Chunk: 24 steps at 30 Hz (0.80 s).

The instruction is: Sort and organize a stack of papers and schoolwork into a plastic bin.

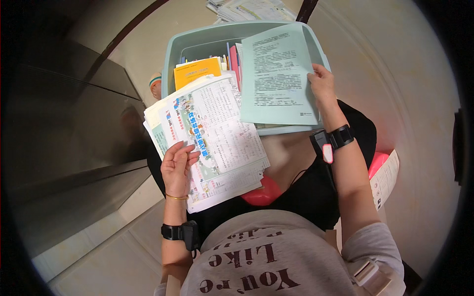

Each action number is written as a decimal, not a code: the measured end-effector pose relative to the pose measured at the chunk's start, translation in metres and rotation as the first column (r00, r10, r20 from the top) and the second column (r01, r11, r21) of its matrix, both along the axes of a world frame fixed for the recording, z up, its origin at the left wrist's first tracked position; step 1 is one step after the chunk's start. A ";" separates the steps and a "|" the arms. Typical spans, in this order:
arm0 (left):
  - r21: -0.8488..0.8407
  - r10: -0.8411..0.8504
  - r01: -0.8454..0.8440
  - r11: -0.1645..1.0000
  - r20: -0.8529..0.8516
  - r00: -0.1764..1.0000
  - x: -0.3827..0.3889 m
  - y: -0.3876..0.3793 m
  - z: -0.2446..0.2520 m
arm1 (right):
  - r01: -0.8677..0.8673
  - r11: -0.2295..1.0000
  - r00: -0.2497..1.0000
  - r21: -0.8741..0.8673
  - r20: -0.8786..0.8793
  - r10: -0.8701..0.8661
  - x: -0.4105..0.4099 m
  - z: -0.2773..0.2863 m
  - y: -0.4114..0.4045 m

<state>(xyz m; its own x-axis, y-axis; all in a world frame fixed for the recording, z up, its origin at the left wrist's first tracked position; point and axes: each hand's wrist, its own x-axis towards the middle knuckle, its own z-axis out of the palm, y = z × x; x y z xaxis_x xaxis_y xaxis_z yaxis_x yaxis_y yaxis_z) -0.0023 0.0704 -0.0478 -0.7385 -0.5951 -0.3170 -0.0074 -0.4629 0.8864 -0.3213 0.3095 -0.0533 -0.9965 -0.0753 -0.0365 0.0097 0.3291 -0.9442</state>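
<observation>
My right hand (pixel 321 83) grips the right edge of a pale green printed sheet (pixel 277 81), which lies over the right part of a light green plastic bin (pixel 171 55). A stack of printed worksheets (pixel 226 129) rests on my left thigh and leans on the bin's near left side. My left hand (pixel 179 166) is at the lower left edge of this stack, its fingers bent over the top sheet; whether it grips the stack is hard to tell. Inside the bin are a yellow booklet (pixel 196 72), a pink-red folder or book (pixel 234 63) and several upright books, partly hidden by the papers.
Beyond the bin lies a pile of loose papers (pixel 255 10) on the floor. A dark glossy cabinet or panel (pixel 74 107) stands at the left. Under me is a red seat (pixel 262 192); a printed sheet (pixel 385 179) is at its right side. A foot (pixel 156 87) shows left of the bin.
</observation>
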 end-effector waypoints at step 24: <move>-0.142 0.235 -0.203 0.969 0.260 0.937 0.035 -0.009 0.028 | -0.650 0.747 0.662 -0.135 0.380 0.645 0.107 0.019 -0.075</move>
<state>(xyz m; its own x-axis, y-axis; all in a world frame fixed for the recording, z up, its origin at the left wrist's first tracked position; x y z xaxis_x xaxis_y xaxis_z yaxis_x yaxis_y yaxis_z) 0.0330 0.0614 -0.0201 -0.4803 -0.7752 -0.4104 -0.1654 -0.3795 0.9103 -0.2140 0.2341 -0.0346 -0.5976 -0.6935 -0.4023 0.1434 0.4012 -0.9047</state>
